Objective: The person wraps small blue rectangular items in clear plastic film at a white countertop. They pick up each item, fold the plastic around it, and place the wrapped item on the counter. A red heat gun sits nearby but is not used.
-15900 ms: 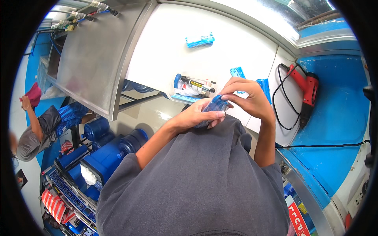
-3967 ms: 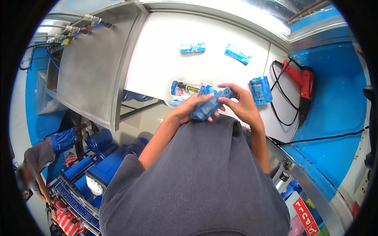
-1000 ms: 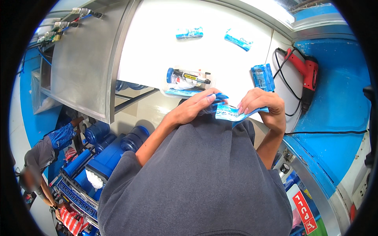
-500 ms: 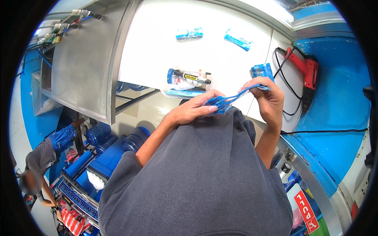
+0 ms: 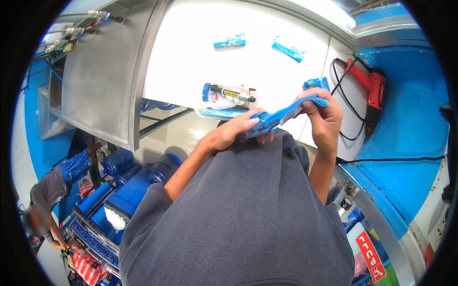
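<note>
A strip of thin blue plastic film [image 5: 281, 116] is stretched between my two hands in front of my grey shirt. My left hand [image 5: 234, 133] pinches its lower left end. My right hand [image 5: 322, 117] grips its upper right end, raised a little higher. Just beyond my hands, on the white counter [image 5: 191, 62], lies a clear plastic bag [image 5: 224, 98] holding a marker pen and small items. A small blue packet [image 5: 316, 84] peeks out behind my right hand.
Two more blue packets [image 5: 230, 41] [image 5: 288, 48] lie farther back on the counter. A red power drill [image 5: 369, 90] with a black cord rests at the right. A steel table [image 5: 102, 81] stands left. Below left are large blue water jugs [image 5: 143, 174] and another person [image 5: 50, 190].
Over the last second my right hand has lifted its end of the blue film up and to the right, pulling the film out into a longer strip. My left hand has stayed put.
</note>
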Action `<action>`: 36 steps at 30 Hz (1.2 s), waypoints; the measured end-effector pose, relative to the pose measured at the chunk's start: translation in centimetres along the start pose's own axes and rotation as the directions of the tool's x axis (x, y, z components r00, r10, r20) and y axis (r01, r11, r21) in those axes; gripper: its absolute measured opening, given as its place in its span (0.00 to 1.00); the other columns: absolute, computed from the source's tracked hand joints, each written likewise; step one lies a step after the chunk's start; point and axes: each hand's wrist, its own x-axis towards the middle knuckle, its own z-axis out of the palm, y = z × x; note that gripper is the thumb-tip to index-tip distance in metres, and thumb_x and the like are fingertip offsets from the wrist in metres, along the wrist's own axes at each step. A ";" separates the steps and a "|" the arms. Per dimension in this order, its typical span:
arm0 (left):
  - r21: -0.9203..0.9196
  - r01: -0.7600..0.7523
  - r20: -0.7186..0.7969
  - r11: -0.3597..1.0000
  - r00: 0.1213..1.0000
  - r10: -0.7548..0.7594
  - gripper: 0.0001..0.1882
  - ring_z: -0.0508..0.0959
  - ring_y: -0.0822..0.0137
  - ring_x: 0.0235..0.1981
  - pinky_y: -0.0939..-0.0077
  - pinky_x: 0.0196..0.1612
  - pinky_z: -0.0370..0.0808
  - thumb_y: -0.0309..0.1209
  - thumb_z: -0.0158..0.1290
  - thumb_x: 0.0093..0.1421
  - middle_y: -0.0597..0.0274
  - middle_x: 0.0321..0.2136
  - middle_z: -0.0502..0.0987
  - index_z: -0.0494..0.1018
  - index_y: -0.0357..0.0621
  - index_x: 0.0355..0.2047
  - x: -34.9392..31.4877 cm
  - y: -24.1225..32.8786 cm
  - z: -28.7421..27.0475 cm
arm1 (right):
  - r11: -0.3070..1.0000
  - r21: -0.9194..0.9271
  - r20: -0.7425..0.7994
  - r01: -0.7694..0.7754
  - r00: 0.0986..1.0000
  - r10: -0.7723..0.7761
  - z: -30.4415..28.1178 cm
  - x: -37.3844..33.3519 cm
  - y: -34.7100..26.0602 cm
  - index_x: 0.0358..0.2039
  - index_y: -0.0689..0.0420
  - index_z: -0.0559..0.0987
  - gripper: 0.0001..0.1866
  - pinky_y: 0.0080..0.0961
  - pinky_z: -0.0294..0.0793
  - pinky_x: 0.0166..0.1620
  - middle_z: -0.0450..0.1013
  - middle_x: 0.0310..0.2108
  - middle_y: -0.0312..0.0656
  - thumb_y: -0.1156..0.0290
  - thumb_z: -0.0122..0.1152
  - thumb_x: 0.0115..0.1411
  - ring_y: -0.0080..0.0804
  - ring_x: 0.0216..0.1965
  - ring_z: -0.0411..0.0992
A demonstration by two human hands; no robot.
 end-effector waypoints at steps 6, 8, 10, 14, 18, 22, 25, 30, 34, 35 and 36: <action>0.001 -0.028 0.020 1.000 0.999 0.028 0.36 0.76 0.66 0.36 0.67 0.47 0.72 0.60 0.38 0.65 0.54 0.37 0.77 0.67 0.37 0.55 -0.2 0.1 0.0 | 1.000 -0.019 0.021 -0.022 1.000 0.022 0.4 -0.1 0.7 0.42 0.63 0.76 0.06 0.25 0.81 0.35 0.77 0.36 0.44 0.75 0.58 0.67 0.28 0.34 0.77; -0.043 -0.025 0.010 0.999 1.000 0.026 0.36 0.76 0.66 0.36 0.68 0.47 0.73 0.60 0.39 0.65 0.54 0.37 0.77 0.66 0.38 0.55 -0.2 0.1 0.1 | 0.999 -0.034 0.024 -0.004 1.000 0.005 0.5 0.0 0.8 0.42 0.63 0.76 0.06 0.25 0.81 0.35 0.77 0.36 0.44 0.74 0.58 0.67 0.28 0.34 0.77; -0.050 -0.016 0.012 0.999 1.000 0.016 0.36 0.76 0.66 0.36 0.68 0.46 0.73 0.59 0.39 0.65 0.54 0.37 0.77 0.66 0.37 0.55 -0.2 0.2 0.1 | 1.000 -0.026 0.006 -0.001 1.000 0.001 0.5 0.1 0.9 0.42 0.63 0.76 0.06 0.25 0.81 0.35 0.76 0.36 0.43 0.75 0.57 0.67 0.27 0.33 0.77; -0.017 -0.004 0.030 1.000 1.000 0.005 0.36 0.76 0.67 0.36 0.69 0.47 0.73 0.59 0.39 0.66 0.54 0.37 0.77 0.66 0.37 0.55 -0.2 0.3 0.0 | 1.000 0.021 -0.061 -0.001 0.998 0.002 0.5 0.2 1.1 0.43 0.64 0.75 0.06 0.24 0.80 0.35 0.76 0.35 0.42 0.77 0.57 0.67 0.27 0.32 0.77; -0.009 0.012 0.039 1.000 0.999 -0.011 0.35 0.75 0.67 0.37 0.69 0.47 0.73 0.59 0.39 0.66 0.54 0.37 0.77 0.66 0.37 0.55 -0.1 0.3 0.0 | 1.000 0.017 -0.020 -0.009 1.000 0.009 0.6 0.3 1.4 0.43 0.64 0.75 0.05 0.23 0.80 0.36 0.76 0.35 0.42 0.78 0.56 0.67 0.26 0.32 0.76; -0.019 -0.029 0.041 0.999 0.999 0.030 0.35 0.76 0.67 0.37 0.70 0.47 0.74 0.58 0.37 0.67 0.54 0.38 0.77 0.66 0.38 0.55 -0.1 0.2 -0.1 | 1.000 0.018 0.046 0.007 0.999 -0.008 0.4 0.1 1.4 0.43 0.64 0.76 0.05 0.23 0.80 0.36 0.76 0.37 0.42 0.81 0.56 0.66 0.26 0.34 0.76; -0.028 -0.026 0.038 0.999 0.999 0.028 0.34 0.76 0.67 0.38 0.69 0.47 0.74 0.58 0.36 0.68 0.54 0.38 0.77 0.65 0.39 0.56 0.0 0.1 -0.1 | 0.999 -0.031 0.068 -0.010 0.998 0.012 0.2 0.0 1.3 0.43 0.64 0.77 0.06 0.23 0.79 0.37 0.76 0.38 0.42 0.82 0.56 0.66 0.26 0.35 0.76; -0.016 -0.002 0.026 1.000 1.000 0.002 0.34 0.76 0.67 0.38 0.69 0.47 0.75 0.59 0.35 0.68 0.54 0.38 0.77 0.63 0.40 0.56 0.0 0.2 -0.1 | 0.993 -0.110 0.078 -0.051 0.995 0.059 0.2 0.1 1.1 0.42 0.63 0.78 0.06 0.21 0.77 0.37 0.76 0.38 0.41 0.82 0.56 0.66 0.25 0.35 0.76; -0.011 0.015 0.016 1.000 1.000 -0.015 0.33 0.77 0.67 0.37 0.69 0.47 0.75 0.60 0.35 0.69 0.55 0.37 0.78 0.63 0.41 0.55 0.1 0.1 0.0 | 0.973 -0.229 0.089 -0.044 0.994 0.066 0.4 0.3 0.8 0.42 0.62 0.78 0.06 0.22 0.77 0.38 0.76 0.39 0.40 0.81 0.56 0.66 0.25 0.35 0.75; -0.008 0.008 0.015 1.000 1.000 -0.008 0.33 0.77 0.68 0.37 0.69 0.47 0.75 0.59 0.35 0.70 0.56 0.37 0.78 0.64 0.42 0.55 0.1 0.1 0.1 | 0.966 -0.254 0.098 -0.044 0.993 0.071 0.4 0.4 0.7 0.42 0.62 0.77 0.06 0.22 0.77 0.38 0.76 0.40 0.40 0.81 0.56 0.66 0.25 0.36 0.75; 0.000 0.006 0.016 1.000 1.000 -0.006 0.32 0.77 0.68 0.37 0.70 0.46 0.75 0.59 0.35 0.70 0.56 0.37 0.78 0.64 0.42 0.54 0.2 0.0 0.1 | 0.960 -0.275 0.101 -0.051 0.992 0.081 0.4 0.4 0.6 0.43 0.61 0.77 0.06 0.22 0.77 0.38 0.76 0.41 0.40 0.80 0.56 0.66 0.25 0.36 0.75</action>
